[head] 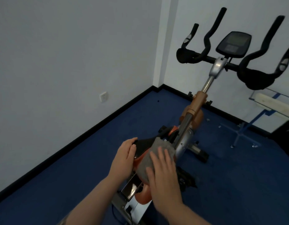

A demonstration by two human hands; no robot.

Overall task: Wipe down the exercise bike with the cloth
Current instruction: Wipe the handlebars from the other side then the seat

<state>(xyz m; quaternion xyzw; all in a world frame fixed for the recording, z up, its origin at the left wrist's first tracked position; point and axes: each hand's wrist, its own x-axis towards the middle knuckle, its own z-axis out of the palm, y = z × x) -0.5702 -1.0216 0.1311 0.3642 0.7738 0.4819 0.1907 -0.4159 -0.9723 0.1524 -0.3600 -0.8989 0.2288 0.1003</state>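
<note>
The exercise bike (198,104) stands in the room's corner, with an orange and silver frame, black handlebars (252,62) and a small console (233,43) at the top right. A grey cloth (154,156) lies over the bike's black and orange saddle part (143,146) low in the middle. My right hand (163,174) presses flat on the cloth with straight fingers. My left hand (125,157) rests against the left side of the black part, thumb on its upper edge, fingers fairly straight.
Blue carpet (75,176) covers the floor, edged by black skirting along white walls. A wall socket (103,96) sits low on the left wall. A clear stand with blue tape and a white pad (273,106) stands at the right, beside a dark object at the frame edge.
</note>
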